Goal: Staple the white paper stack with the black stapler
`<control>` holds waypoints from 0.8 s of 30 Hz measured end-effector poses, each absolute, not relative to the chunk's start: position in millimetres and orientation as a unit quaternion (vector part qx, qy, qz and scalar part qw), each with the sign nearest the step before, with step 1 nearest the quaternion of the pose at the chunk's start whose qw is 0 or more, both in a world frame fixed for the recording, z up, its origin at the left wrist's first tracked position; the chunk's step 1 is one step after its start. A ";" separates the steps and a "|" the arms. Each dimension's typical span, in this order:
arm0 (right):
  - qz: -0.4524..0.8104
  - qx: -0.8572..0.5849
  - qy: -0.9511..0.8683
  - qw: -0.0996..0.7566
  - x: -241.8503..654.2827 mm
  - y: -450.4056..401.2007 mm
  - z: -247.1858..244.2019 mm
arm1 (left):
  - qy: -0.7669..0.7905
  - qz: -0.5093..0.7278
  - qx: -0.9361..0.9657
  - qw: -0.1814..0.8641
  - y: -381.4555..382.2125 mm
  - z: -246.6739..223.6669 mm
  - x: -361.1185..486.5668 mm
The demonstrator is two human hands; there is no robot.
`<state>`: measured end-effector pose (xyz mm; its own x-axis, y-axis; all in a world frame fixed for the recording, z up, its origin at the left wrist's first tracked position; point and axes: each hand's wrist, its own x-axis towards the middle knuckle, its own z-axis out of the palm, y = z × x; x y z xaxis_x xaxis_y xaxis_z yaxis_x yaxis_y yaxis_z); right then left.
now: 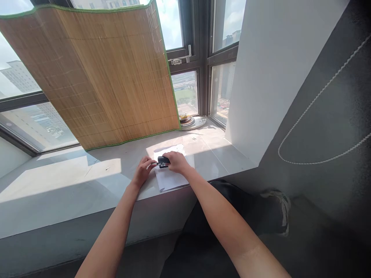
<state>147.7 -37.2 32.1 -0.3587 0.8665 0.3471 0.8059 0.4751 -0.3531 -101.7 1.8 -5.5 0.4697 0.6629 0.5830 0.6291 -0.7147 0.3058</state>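
Note:
A small black stapler [163, 160] is held over sheets of white paper [171, 180] on the windowsill. Its two dark parts appear spread apart, with a bit of metal between them. My right hand [177, 162] grips it from the right, fingers closed around its end. From the left, my left hand [143, 169] pinches a thin dark piece at the stapler's near-left end; whether that piece belongs to the stapler is too small to tell. The paper's front edge reaches close to the sill's edge, and its far edge looks creased.
A bamboo mat [116, 77] with green edging leans against the window. Stacked plates [191, 122] stand in the far corner. Tiny pale strips [194, 138] lie on the sill [214, 154]. A white wall [269, 69] rises at right, with a hanging beaded cord [307, 162].

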 end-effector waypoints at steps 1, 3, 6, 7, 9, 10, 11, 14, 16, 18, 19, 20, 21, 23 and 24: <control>0.062 -0.510 -0.821 0.249 147.6 -37.2 32.2 | 0.377 0.351 0.857 0.027 1.9 -5.6 -101.7; 0.064 -0.511 -0.820 0.250 147.3 -37.1 32.2 | 0.380 0.352 0.855 0.031 2.7 -6.3 -101.9; 0.069 -0.510 -0.819 0.255 146.8 -37.2 32.0 | 0.375 0.357 0.855 0.026 5.1 -8.8 -102.9; 0.069 -0.508 -0.819 0.257 146.7 -37.3 31.8 | 0.373 0.357 0.856 0.020 6.1 -9.8 -103.3; 0.068 -0.505 -0.820 0.261 146.6 -37.3 31.5 | 0.380 0.350 0.856 0.002 7.8 -11.9 -104.2; 0.067 -0.504 -0.820 0.263 146.7 -37.3 31.4 | 0.387 0.345 0.855 -0.008 8.5 -12.8 -104.7; 0.066 -0.503 -0.820 0.264 146.8 -37.3 31.3 | 0.394 0.339 0.854 -0.018 9.1 -13.7 -105.1; 0.068 -0.505 -0.819 0.264 147.5 -37.4 31.1 | 0.393 0.329 0.858 -0.034 10.3 -15.7 -106.1; 0.071 -0.506 -0.817 0.267 148.3 -37.4 31.1 | 0.377 0.332 0.864 -0.040 10.7 -16.4 -106.3; 0.074 -0.508 -0.813 0.274 150.0 -36.8 31.2 | 0.365 0.338 0.866 -0.044 10.5 -16.2 -106.1; 0.076 -0.508 -0.812 0.279 151.1 -36.1 31.3 | 0.363 0.341 0.866 -0.045 10.1 -15.7 -105.9; 0.078 -0.506 -0.811 0.284 152.5 -35.1 31.2 | 0.362 0.343 0.865 -0.044 9.4 -15.0 -105.5; 0.081 -0.504 -0.810 0.288 154.2 -33.8 31.0 | 0.361 0.345 0.865 -0.041 8.5 -13.9 -105.1; 0.085 -0.496 -0.810 0.301 158.1 -30.4 29.8 | 0.351 0.356 0.866 -0.030 5.9 -11.2 -103.9; 0.088 -0.494 -0.807 0.310 160.2 -28.5 28.9 | 0.342 0.363 0.866 -0.023 4.3 -9.7 -103.3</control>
<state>160.2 -28.5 28.9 -0.3191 0.8525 0.4140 0.7430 0.4962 -0.4491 -103.3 4.3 -9.7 0.5026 0.5763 0.6444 0.6094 -0.7649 0.2088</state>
